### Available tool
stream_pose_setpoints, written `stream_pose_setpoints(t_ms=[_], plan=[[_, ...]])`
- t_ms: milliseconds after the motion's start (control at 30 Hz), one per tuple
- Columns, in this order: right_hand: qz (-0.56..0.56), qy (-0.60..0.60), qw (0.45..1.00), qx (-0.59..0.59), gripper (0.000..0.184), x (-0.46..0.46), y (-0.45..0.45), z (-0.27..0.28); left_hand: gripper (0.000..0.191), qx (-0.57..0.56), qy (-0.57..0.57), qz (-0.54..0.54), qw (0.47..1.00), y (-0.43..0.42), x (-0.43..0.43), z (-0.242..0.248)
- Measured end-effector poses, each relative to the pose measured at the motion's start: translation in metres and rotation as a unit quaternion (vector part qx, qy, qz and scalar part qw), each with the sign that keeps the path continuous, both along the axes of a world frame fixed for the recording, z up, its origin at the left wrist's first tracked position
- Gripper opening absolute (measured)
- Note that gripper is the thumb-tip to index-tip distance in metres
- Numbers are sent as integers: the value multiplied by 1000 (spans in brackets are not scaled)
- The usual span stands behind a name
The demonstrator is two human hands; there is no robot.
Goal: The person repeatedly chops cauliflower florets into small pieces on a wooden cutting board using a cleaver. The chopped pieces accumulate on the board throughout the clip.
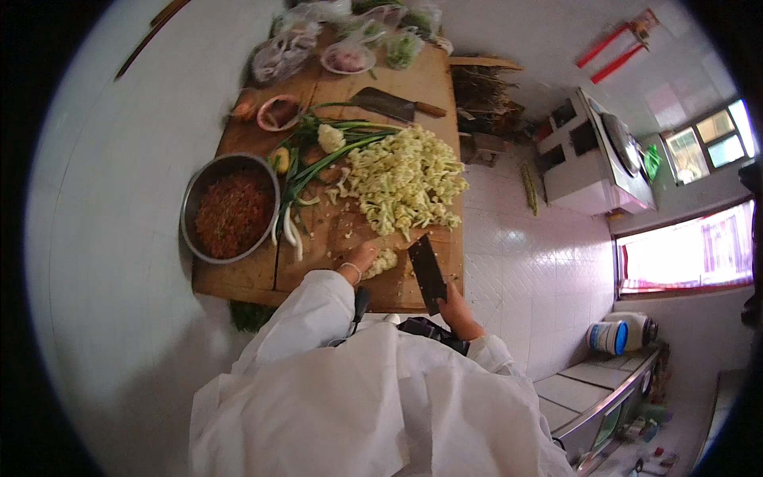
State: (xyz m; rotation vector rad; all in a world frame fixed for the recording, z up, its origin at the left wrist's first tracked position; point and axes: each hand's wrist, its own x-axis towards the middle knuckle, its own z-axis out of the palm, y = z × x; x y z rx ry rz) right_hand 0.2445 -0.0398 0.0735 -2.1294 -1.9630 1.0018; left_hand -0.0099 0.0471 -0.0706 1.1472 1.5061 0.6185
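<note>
My left hand [361, 257], with a beaded bracelet at its wrist, rests on a piece of cauliflower [381, 263] near the front of the wooden table [322, 229]. In my right hand [458, 311] is a cleaver [427, 271], its dark blade pointing away from me over the table's right front part. The blade is apart from the cauliflower piece. Beyond both hands lies a large heap of cut cauliflower florets [408, 179]. Small white crumbs are scattered on the wood around the blade. My left fingertips are partly hidden.
At the left edge stands a metal bowl [186, 223] of reddish chopped filling. Green onions [322, 164] lie beside the heap, and a second cleaver [384, 104] lies behind it. Plastic bags [286, 53] crowd the far end. A tiled stove [578, 173] stands to the right.
</note>
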Motion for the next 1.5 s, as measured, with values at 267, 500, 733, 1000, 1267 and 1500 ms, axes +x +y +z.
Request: stream_pose_setpoints(t_ms=[267, 500, 733, 1000, 1267, 1500], plan=[[-8, -39, 999, -21, 26, -9, 0, 7, 29, 9, 83, 37, 996, -2, 1, 10], [-32, 4, 999, -35, 31, -2, -2, -5, 27, 33, 3, 97, 995, 5, -17, 16], [41, 17, 996, 72, 31, 8, -7, -22, 18, -14, -71, 218, 973, 4, -37, 27], [-29, 82, 996, -22, 28, 9, -5, -21, 33, 96, 154, 204, 962, -7, -39, 58], [-33, 74, 996, -42, 28, 10, 2, -14, 50, 374, 204, -316, 847, -76, -5, 102], [47, 80, 994, 55, 31, 27, 3, -54, 45, 241, 140, -372, 885, -81, 7, 85]])
